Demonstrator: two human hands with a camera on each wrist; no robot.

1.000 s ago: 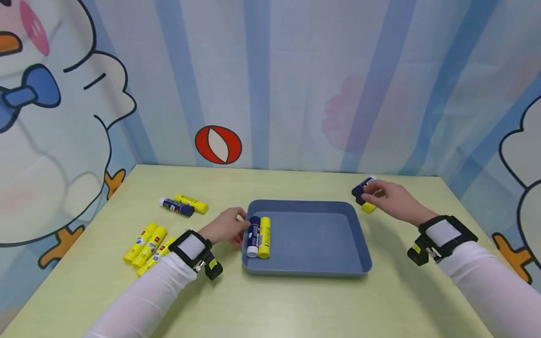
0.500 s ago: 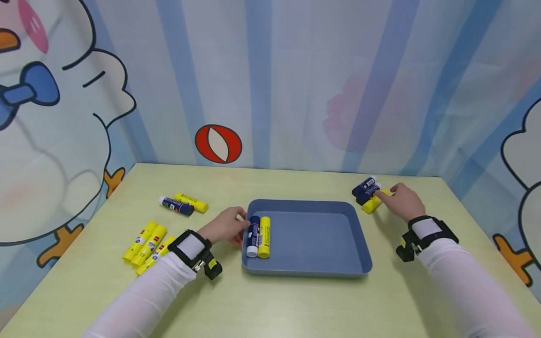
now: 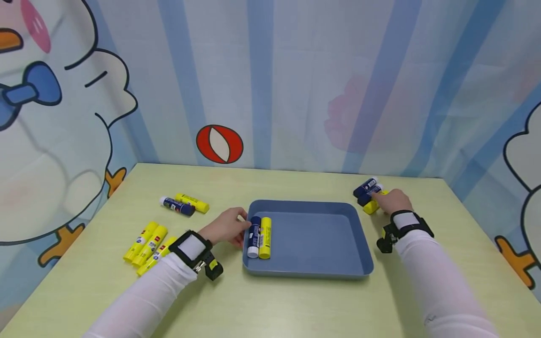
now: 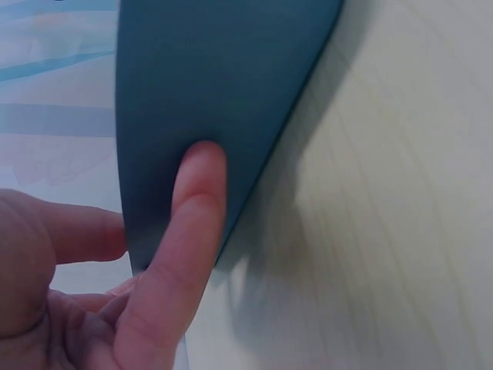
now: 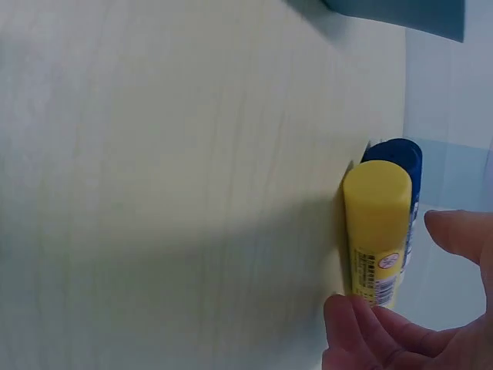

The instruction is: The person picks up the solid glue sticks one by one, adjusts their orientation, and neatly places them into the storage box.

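Observation:
A blue-grey rectangular tray (image 3: 313, 239) lies on the table. A navy glue stick (image 3: 253, 237) and a yellow glue stick (image 3: 265, 238) lie side by side along its left wall. My left hand (image 3: 226, 226) holds that wall; in the left wrist view one finger (image 4: 202, 177) presses its outside and another digit reaches the rim. At the back right, my right hand (image 3: 394, 202) is at another yellow glue stick (image 5: 377, 208), beside two navy ones (image 3: 364, 188). In the right wrist view the fingertips touch this yellow stick's end, while the thumb (image 5: 454, 231) stands apart.
Left of the tray, a navy glue stick (image 3: 177, 206) and a yellow one (image 3: 192, 203) lie together at the back. Nearer the front lie three more yellow glue sticks (image 3: 150, 245), partly beside the left forearm. A printed curtain (image 3: 296, 94) hangs behind the table.
My right hand has moved left and lowered from the right side onto the yellow glue stick at the back right. The left hand and the tray have stayed put.

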